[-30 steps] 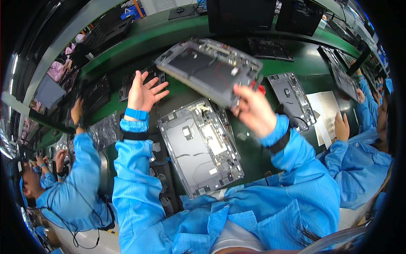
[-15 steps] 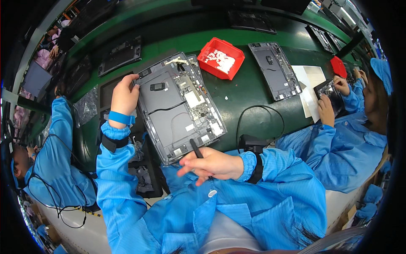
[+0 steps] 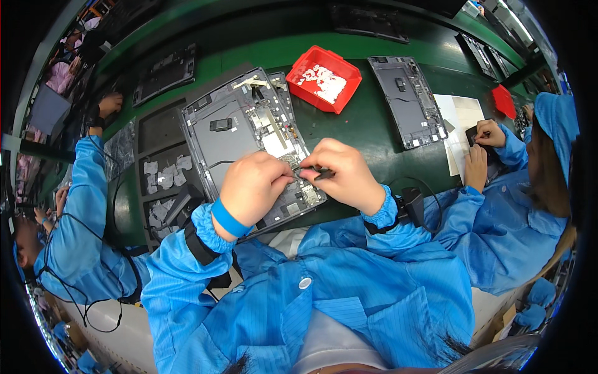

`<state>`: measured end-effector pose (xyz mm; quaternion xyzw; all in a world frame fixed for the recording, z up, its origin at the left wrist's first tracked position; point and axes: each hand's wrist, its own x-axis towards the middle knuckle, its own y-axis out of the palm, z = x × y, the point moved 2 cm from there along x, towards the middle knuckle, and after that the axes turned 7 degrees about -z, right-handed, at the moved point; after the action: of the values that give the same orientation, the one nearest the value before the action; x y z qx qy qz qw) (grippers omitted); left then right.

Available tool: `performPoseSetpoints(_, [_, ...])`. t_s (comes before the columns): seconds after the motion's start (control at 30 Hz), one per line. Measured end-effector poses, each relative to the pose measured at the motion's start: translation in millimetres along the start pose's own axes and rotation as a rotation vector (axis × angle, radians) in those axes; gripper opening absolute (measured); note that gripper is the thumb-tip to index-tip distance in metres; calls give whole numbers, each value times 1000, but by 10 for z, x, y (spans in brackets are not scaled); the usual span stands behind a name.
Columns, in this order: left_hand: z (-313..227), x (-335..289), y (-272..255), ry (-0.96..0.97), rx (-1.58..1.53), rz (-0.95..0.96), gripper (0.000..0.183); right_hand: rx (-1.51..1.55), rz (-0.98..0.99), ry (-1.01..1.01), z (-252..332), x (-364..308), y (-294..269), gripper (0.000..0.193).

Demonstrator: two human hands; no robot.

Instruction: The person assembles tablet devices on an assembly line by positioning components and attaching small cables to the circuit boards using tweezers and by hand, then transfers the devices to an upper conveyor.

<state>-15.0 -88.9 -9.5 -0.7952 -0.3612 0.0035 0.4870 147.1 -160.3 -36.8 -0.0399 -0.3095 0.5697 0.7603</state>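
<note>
An opened grey laptop-like chassis [image 3: 208,140] lies in front of me, tilted on the bench, its circuit board [image 3: 266,121] along the right side. Both hands meet over the lower part of that board. My left hand [image 3: 249,187] is closed in a pinch, thumb against forefinger; whatever is between the fingertips is too small to make out. My right hand [image 3: 349,174] grips a slim black tool [image 3: 323,173], its tip close to the left fingertips. A blue band circles my left wrist. My fingers cover part of the board.
A red bin [image 3: 346,100] with small white pieces stands beyond the chassis. Left, a dark compartment tray [image 3: 156,134] holds crumpled grey pieces. Another opened chassis [image 3: 398,118] lies to the right. Co-workers in blue [image 3: 504,218] sit on both sides. A black cable loops near my right sleeve.
My left hand has left the chassis's upper left edge and come down to the board. My right hand has moved up with the black tool to meet it. The chassis has shifted slightly left.
</note>
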Motion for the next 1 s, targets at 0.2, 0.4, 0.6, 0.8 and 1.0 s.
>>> performPoseSetpoints(0.2, [-2, -38, 18, -63, -159, -73, 11, -5, 154, -220, 23, 75, 43, 17])
performPoseSetpoints(0.4, [-14, 28, 29, 64, -217, -112, 12, 92, 164, -190, 12, 166, 20, 12])
performPoseSetpoints(0.6, [-49, 36, 3, -183, -190, -52, 13, -8, 19, -197, -216, 473, -123, 12])
performPoseSetpoints(0.8, [-117, 10, -1, 101, -10, -133, 15, -307, -351, 140, -975, 918, -452, 22])
performPoseSetpoints(1.0, [-82, -88, -51, 113, 59, -129, 18, 560, -224, 441, -481, 476, -338, 10])
